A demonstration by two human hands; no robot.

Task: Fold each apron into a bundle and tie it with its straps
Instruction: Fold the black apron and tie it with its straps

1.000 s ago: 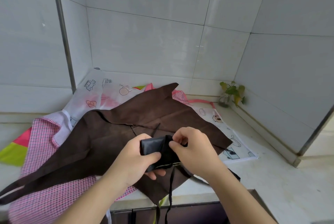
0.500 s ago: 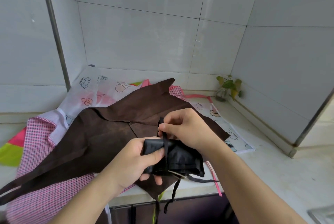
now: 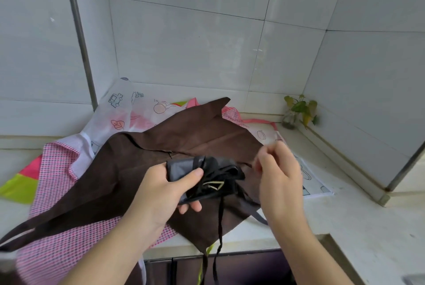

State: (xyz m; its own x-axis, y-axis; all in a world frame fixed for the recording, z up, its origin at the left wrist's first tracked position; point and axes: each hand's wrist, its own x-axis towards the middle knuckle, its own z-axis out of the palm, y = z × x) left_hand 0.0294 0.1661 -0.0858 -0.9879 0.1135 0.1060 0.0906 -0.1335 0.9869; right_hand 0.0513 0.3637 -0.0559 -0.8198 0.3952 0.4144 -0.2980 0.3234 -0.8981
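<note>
Left hand grips the black bundle; at its 3 o'clock, blurred right hand, grip unclear

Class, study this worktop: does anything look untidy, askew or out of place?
Yes. The black apron bundle gripped by the left hand is not tied: its straps dangle past the counter edge. Under it, the brown apron lies crumpled and skewed over the pink checked apron, one corner overhanging the counter.
</note>
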